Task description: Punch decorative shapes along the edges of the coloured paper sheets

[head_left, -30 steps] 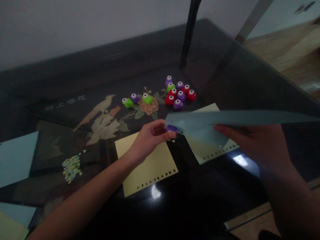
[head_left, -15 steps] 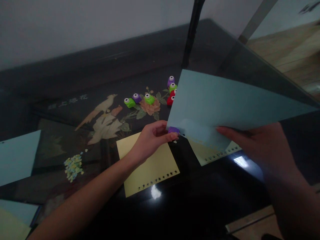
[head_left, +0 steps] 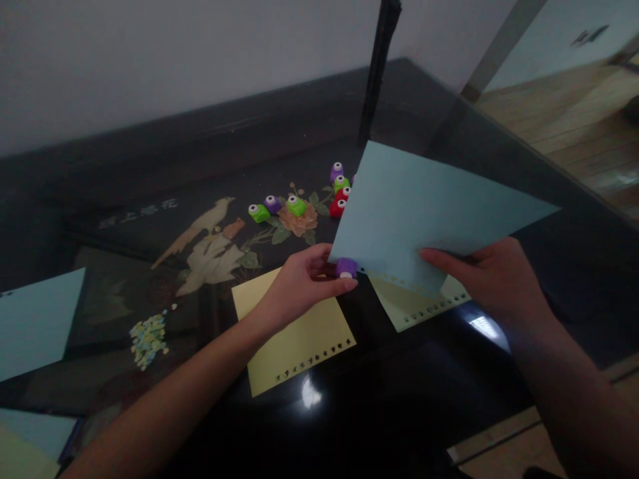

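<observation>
My left hand (head_left: 299, 286) pinches a small purple paper punch (head_left: 346, 267) at the lower left corner of a light blue sheet (head_left: 424, 213). My right hand (head_left: 492, 279) grips the same sheet by its lower edge, thumb on top, and holds it tilted up above the table. A row of punched holes runs along the sheet's lower edge. Under it lies a pale green sheet (head_left: 424, 307) with punched holes. A yellow sheet (head_left: 294, 332) with a punched edge lies below my left hand.
Several green, purple and red punches (head_left: 297, 205) lie on the dark glass table (head_left: 379, 392) behind the blue sheet. A heap of paper bits (head_left: 147, 336) lies at left, near another blue sheet (head_left: 34, 322). A black pole (head_left: 377, 66) stands at the back.
The blue sheet tipped up from nearly edge-on to face me, hiding most of the punch cluster. Both hands stayed at its lower edge; the punch shows more clearly.
</observation>
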Demonstrator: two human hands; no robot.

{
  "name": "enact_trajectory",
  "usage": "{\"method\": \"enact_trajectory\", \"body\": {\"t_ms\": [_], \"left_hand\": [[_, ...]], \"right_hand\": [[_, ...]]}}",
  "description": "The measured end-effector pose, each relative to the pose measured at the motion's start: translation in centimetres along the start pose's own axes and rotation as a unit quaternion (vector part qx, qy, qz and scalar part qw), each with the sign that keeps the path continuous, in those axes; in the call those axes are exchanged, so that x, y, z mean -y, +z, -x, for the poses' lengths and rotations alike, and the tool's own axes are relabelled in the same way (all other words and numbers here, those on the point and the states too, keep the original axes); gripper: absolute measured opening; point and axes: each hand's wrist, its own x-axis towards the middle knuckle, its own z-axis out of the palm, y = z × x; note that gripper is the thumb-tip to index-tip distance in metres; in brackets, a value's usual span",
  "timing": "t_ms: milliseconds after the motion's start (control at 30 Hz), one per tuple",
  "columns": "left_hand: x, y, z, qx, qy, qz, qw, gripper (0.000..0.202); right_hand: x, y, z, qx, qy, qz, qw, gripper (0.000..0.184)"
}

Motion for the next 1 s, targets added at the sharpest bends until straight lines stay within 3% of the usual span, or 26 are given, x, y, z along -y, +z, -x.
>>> {"method": "enact_trajectory", "body": {"t_ms": [433,733,867,1000], "left_hand": [[-1.1,-1.0,0.4,0.056,-0.013,-0.113,0.992,0.048],[-1.5,-0.9,0.8,0.043,-0.005,-0.188,0.981,0.045],[-1.7,-0.7,1.2,0.020,0.012,-0.262,0.965,0.052],[-2.2,-0.5,1.5,0.035,0.058,-0.368,0.927,0.050]], "right_hand": [[-0.8,0.4,-0.1,-0.021,0.077,-0.072,0.994,0.029],[-0.8,-0.2,-0.1,-0.024,0.086,-0.058,0.994,0.030],[-0.6,-0.4,-0.1,-0.039,0.071,-0.057,0.995,0.028],[-0.4,-0.4,-0.1,-0.045,0.085,-0.057,0.994,0.027]]}}
